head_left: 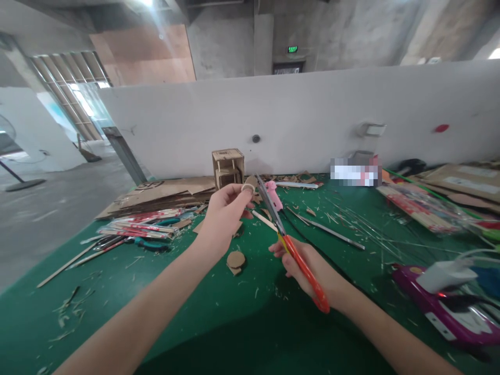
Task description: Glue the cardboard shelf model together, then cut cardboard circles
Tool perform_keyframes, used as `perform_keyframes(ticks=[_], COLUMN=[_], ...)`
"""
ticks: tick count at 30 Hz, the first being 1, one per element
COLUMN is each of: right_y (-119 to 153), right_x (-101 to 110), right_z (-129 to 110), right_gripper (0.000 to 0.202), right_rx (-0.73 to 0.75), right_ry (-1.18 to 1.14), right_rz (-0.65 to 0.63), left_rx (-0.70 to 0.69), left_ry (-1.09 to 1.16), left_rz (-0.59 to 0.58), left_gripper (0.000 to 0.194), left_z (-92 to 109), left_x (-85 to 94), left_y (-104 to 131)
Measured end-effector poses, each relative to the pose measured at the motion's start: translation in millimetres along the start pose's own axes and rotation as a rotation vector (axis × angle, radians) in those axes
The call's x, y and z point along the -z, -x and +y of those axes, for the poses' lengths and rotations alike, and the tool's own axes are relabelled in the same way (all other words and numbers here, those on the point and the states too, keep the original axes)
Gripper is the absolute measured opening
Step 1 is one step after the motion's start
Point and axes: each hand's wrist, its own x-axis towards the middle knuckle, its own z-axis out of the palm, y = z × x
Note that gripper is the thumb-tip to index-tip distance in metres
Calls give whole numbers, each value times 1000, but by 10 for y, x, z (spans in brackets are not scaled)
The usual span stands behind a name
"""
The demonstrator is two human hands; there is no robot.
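Observation:
My left hand (224,216) pinches a small rounded piece of cardboard (250,183) between thumb and fingers. My right hand (304,263) is wrapped round scissors (299,260) with red-orange handles, their blades pointing up and away, close beside the cardboard piece. The blades look nearly closed. Below my hands, a cardboard disc (236,259) lies on the green table with a small scrap under its edge. Behind my left hand stands a small cardboard box structure (228,165) with inner shelves. A pink glue gun (273,195) rests just beyond the scissors.
Flat cardboard sheets (167,194) and bundled sticks (136,226) with teal-handled pliers (150,244) lie left. A purple power strip (441,307) with a white charger is at the right edge. A metal rod (336,233) and scraps lie right of centre; a white partition (304,114) backs the table.

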Motion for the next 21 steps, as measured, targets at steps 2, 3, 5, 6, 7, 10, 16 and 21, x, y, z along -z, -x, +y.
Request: perform_keyframes(ticks=[2,3,5,6,7,10,16,21], right_y=[0,-2,-4,-4,-4,-1,4,-9], right_x=[-2,-4,-10,-13,-15,-17,-3,9], right_z=[11,19,33,40,44,46,0,-56], right_gripper=[37,36,36,36,36,36,36,38], right_rx=[24,34,43,43,41,21,10,-12], right_ry=[10,12,19,22,21,1,16,27], right_rz=[-8,-6,5,9,10,0,2,0], left_rx=[9,12,15,17,18,9,-17,-23], left_ry=[9,12,5,-4,-13,-38,-60,-65], left_rz=[-16,-30,-52,-59,-64,-74,-87,-111], left_gripper=[22,23,24,25,25,24,26,27], left_z=[-4,-11,-31,-44,-57,-88,-65,-27], left_x=[-4,-3,3,8,14,30,35,36], left_y=[12,17,22,23,22,17,2,-10])
